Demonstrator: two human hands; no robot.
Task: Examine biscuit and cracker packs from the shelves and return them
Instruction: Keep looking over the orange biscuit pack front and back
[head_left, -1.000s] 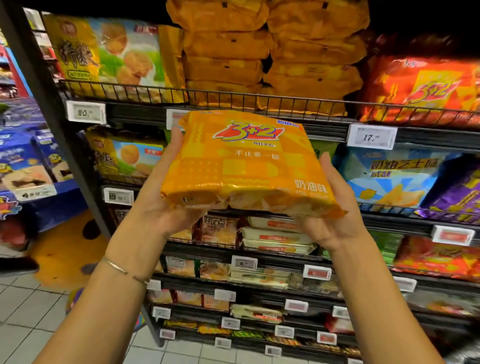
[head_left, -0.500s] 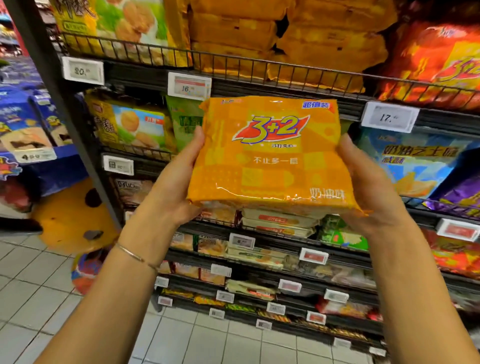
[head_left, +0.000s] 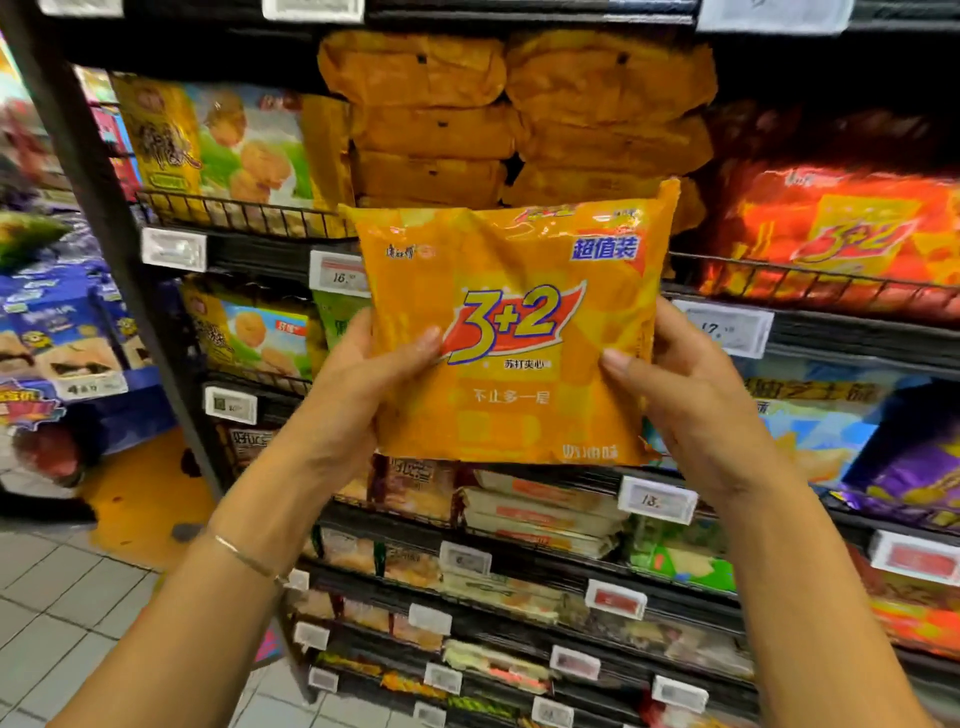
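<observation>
I hold an orange "3+2" cracker pack (head_left: 519, 405) upright in front of the shelves, its printed front facing me. My left hand (head_left: 358, 384) grips its left edge, thumb on the front near the logo. My right hand (head_left: 691, 395) grips the right edge, thumb pressed on the front. Behind the pack, stacks of the same orange packs (head_left: 514, 119) lie on the upper shelf.
Wire-fronted shelves (head_left: 244, 213) carry yellow-green biscuit bags (head_left: 223, 145) at left and red "3+2" packs (head_left: 841, 228) at right. Price tags (head_left: 724, 327) line the shelf edges. Lower shelves hold several smaller packs. A blue boxed display (head_left: 62, 338) stands at the left over a tiled floor.
The pack has tipped from nearly flat to upright with its front toward me, and my thumbs have come round onto the front. The view has tilted up toward the upper shelf.
</observation>
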